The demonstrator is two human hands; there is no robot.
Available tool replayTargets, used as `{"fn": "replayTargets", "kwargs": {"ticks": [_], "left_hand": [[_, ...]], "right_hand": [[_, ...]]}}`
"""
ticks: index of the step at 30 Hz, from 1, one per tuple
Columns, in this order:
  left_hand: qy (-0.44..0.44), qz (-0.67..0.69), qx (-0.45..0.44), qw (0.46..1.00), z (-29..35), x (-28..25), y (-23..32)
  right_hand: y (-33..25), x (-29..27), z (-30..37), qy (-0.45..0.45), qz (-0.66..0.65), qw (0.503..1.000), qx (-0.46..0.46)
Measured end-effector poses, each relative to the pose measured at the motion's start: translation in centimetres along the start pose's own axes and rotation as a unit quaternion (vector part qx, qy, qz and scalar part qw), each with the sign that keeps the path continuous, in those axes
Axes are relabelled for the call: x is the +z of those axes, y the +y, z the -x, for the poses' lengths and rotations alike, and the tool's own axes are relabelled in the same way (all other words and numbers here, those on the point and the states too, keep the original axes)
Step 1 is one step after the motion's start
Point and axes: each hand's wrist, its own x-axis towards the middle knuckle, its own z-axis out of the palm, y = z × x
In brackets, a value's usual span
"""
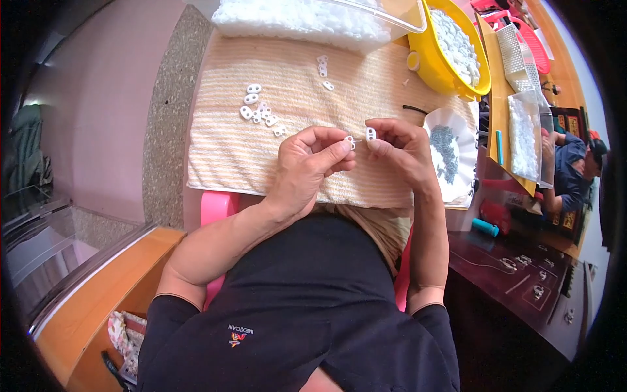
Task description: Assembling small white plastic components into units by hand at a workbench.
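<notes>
My left hand (pixel 312 157) pinches a small white plastic piece with holes (pixel 350 141) between thumb and fingers. Close beside it, my right hand (pixel 403 149) grips a white oval two-holed piece (pixel 371 134), held upright. A thin pin seems to bridge the narrow gap between the two pieces; its ends are too small to make out. Both hands hover over a striped beige towel (pixel 261 166). Several loose white two-holed pieces (pixel 251 98) lie on the towel to the left, and a short row of similar pieces (pixel 322 66) lies farther back.
A clear bin of white parts (pixel 405 19) stands at the back, beside a yellow tub (pixel 424 59) of white pieces. Small grey parts rest on a white paper dish (pixel 465 124) at right. Another person (pixel 571 166) sits far right, near a clear box (pixel 528 140).
</notes>
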Motion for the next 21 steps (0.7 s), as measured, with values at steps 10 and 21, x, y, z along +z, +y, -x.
{"fn": "replayTargets", "kwargs": {"ticks": [10, 21], "left_hand": [[0.006, -0.013, -0.021, 1.0, -0.13, -0.27, -0.22], [0.0, -0.009, -0.031, 0.999, -0.08, -0.4, -0.2]], "right_hand": [[-0.05, 0.61, 0.34, -0.015, -0.073, 0.997, 0.022], [0.51, 1.02, 0.64, -0.021, -0.12, 0.992, 0.023]]}}
